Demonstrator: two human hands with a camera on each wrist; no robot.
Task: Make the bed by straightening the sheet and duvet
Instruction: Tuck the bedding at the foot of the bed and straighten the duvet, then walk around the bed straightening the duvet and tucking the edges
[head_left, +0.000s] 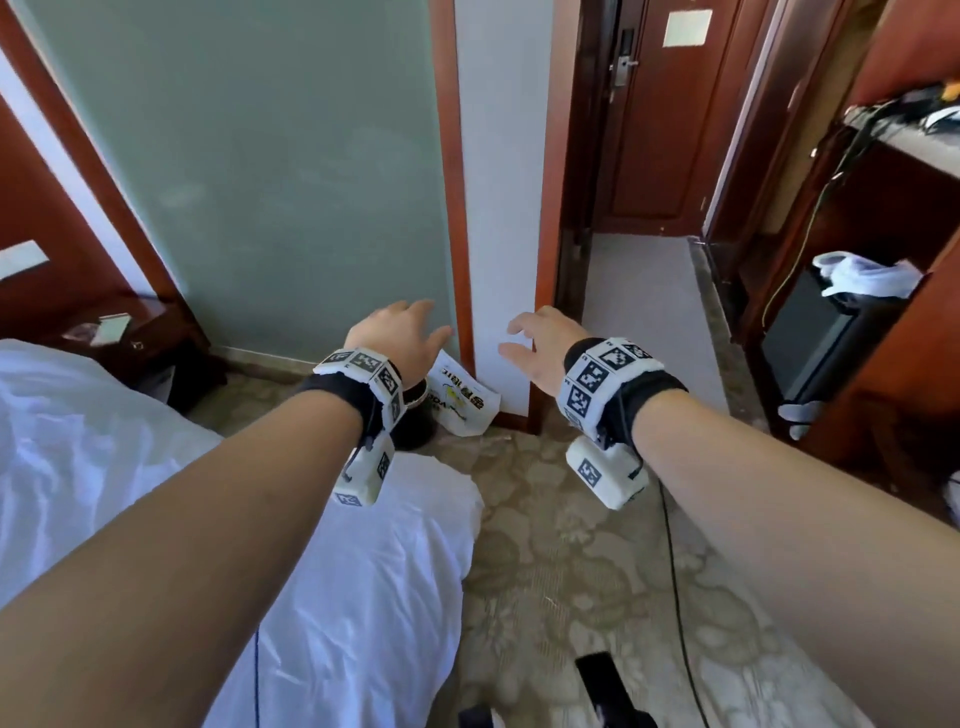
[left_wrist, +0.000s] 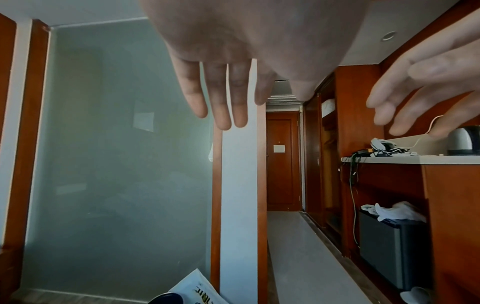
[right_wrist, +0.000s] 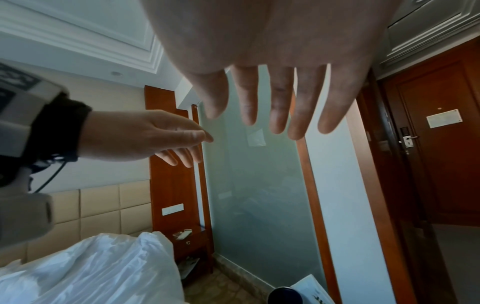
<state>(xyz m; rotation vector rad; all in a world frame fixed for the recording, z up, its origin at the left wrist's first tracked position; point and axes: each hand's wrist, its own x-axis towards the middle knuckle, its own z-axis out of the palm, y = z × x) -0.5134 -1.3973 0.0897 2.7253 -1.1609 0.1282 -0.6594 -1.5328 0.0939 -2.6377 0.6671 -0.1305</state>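
Head view w/ both wrist views: person stands beside the bed, arms stretched forward at about the same height, both hands empty. Left hand (head_left: 397, 332) is spread, fingers straight and slightly apart, palm down, touching nothing; right hand (head_left: 540, 345) likewise, fingers loosely extended, no fabric in either. Wrist views confirm: left fingers (left_wrist: 221, 98) hang free in front of the frosted glass panel (left_wrist: 116, 144); right fingers (right_wrist: 279, 102) also free, nothing pinched. The white duvet (head_left: 156, 467) lies rumpled below and to the left of the arms, one corner (head_left: 447, 493) spilling off the mattress edge toward the patterned carpet (head_left: 597, 545); the sheet beneath cannot be told apart from it. Step in hand, as judged: reach down for the duvet edge, not yet begun. To do it well, approx.: lower both hands to the hanging corner and the edge beside it, pinch w/ thumbs on top, hands well apart, lift enough to clear the mattress, then draw outward so creases run out rather than bunch. Keep the fabric off the bin (head_left: 415, 415) and the printed white bag (head_left: 467, 402) by the wall, and watch the cable (head_left: 675, 571) on the floor near the feet.
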